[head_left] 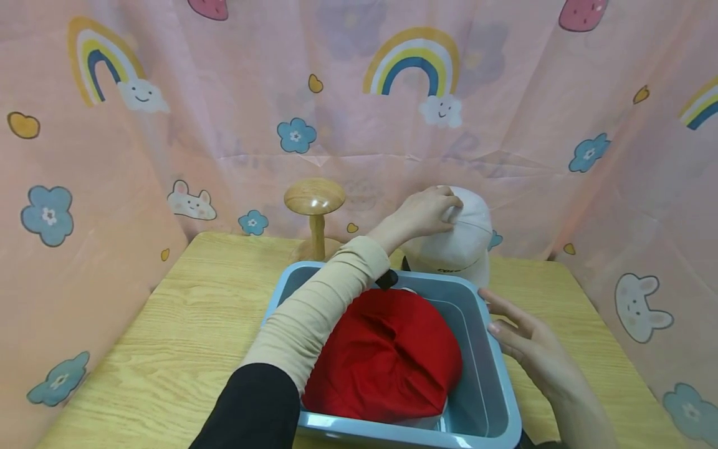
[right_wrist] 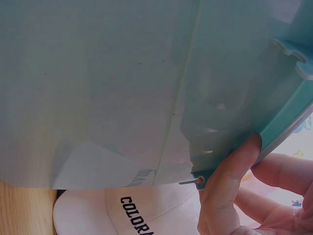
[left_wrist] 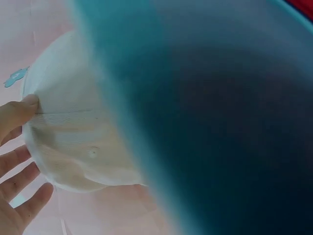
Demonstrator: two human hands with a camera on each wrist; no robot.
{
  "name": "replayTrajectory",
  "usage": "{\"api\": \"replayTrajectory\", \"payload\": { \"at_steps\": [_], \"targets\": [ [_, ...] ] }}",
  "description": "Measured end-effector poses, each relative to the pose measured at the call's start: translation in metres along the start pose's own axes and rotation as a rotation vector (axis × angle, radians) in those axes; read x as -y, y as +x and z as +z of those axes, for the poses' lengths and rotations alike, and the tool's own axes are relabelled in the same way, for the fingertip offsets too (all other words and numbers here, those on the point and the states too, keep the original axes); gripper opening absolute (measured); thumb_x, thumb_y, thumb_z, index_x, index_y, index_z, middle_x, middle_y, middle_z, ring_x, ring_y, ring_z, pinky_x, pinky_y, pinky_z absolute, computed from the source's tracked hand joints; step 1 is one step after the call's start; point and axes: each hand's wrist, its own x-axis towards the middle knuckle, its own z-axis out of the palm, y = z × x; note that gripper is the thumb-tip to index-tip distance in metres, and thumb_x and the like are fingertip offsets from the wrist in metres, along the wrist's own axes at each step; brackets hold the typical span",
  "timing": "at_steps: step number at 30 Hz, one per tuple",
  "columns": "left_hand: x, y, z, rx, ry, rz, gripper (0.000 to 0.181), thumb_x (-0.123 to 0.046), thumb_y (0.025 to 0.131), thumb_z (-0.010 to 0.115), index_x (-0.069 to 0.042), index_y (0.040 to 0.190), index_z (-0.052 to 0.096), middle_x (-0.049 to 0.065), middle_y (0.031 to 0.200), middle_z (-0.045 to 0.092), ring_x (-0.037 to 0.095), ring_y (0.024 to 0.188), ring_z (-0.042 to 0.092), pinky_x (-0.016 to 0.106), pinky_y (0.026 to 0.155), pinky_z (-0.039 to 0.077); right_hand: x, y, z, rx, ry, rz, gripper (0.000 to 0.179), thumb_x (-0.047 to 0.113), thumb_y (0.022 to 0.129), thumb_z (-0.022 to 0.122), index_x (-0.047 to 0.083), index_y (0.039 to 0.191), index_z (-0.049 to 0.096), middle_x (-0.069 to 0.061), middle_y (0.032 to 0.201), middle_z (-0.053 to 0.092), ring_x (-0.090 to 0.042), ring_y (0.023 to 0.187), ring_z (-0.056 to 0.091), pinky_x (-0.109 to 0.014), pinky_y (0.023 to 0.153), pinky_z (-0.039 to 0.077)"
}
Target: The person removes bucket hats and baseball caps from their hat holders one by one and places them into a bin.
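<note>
My left hand (head_left: 429, 212) reaches over the blue bin (head_left: 471, 280) to a white cap (head_left: 471, 231) standing behind it. Its fingers spread around the top of the crown, and the thumb touches the fabric in the left wrist view. Dark letters reading "COLORA" show on the cap (right_wrist: 110, 210) in the right wrist view. On the right side, my right hand (head_left: 538, 349) pinches the bin's rim near its far corner, a fingertip (right_wrist: 254, 142) pressed beneath the lip. Inside the bin lies a red cap-like fabric item (head_left: 387, 355), partly covered by my left forearm.
A wooden mushroom-shaped stand (head_left: 315, 199) rises behind the bin, left of the white cap. The wooden table (head_left: 168, 337) extends to both sides. A pink patterned curtain (head_left: 235, 81) encloses the back and sides.
</note>
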Motion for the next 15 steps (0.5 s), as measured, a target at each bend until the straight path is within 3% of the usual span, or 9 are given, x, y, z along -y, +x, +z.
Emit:
{"api": "replayTrajectory", "payload": {
  "at_steps": [8, 15],
  "targets": [
    [-0.0003, 0.0026, 0.0013, -0.004, 0.004, -0.015, 0.045, -0.036, 0.091, 0.065, -0.025, 0.134, 0.057, -0.003, 0.134, 0.055, 0.013, 0.125, 0.050, 0.027, 0.097, 0.048, -0.0001, -0.0004, 0.0006, -0.003, 0.006, -0.006, 0.054, 0.009, 0.100, 0.046, 0.010, 0.151, 0.030, 0.004, 0.124, 0.053, -0.009, 0.104, 0.066, -0.023, 0.086, 0.053],
    [-0.0021, 0.0039, 0.0028, -0.042, 0.040, 0.007, 0.032, -0.029, 0.093, 0.061, -0.024, 0.125, 0.065, -0.001, 0.120, 0.060, 0.016, 0.111, 0.055, 0.026, 0.088, 0.049, -0.0032, 0.0000, 0.0002, 0.013, 0.039, -0.053, 0.054, 0.006, 0.099, 0.045, 0.009, 0.151, 0.030, 0.005, 0.124, 0.054, -0.010, 0.104, 0.066, -0.023, 0.085, 0.053]
  ]
}}
